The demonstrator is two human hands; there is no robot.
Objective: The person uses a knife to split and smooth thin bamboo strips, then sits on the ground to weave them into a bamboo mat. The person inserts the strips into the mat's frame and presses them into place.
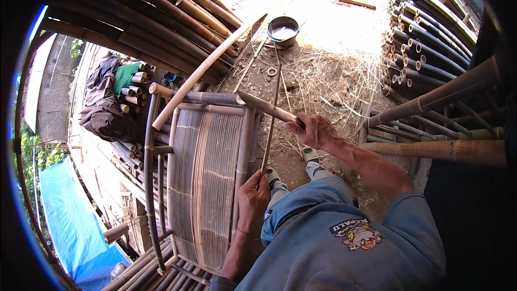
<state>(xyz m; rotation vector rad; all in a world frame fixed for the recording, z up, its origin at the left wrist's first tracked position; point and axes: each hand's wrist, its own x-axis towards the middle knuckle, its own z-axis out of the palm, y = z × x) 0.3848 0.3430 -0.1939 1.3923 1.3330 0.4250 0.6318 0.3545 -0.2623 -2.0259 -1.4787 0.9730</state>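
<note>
Two hands work mid-frame: the left hand (253, 196), low centre, is closed on the lower end of a thin, dark strip (270, 137); the right hand (318, 132), right of centre, grips the end of a smooth, round rail (256, 102). Left of them stands a panel (202, 183) of narrow, ribbed slats, long-edged. The strip slants up across the rail, its far end by the round bucket (291, 40) at top centre. A pale, smooth pole (210, 67) crosses the panel's upper left corner. Open floor (291, 164), strewn farther up with stringy shavings (318, 73), reaches toward hollow-ended poles (425, 59) at upper right.
</note>
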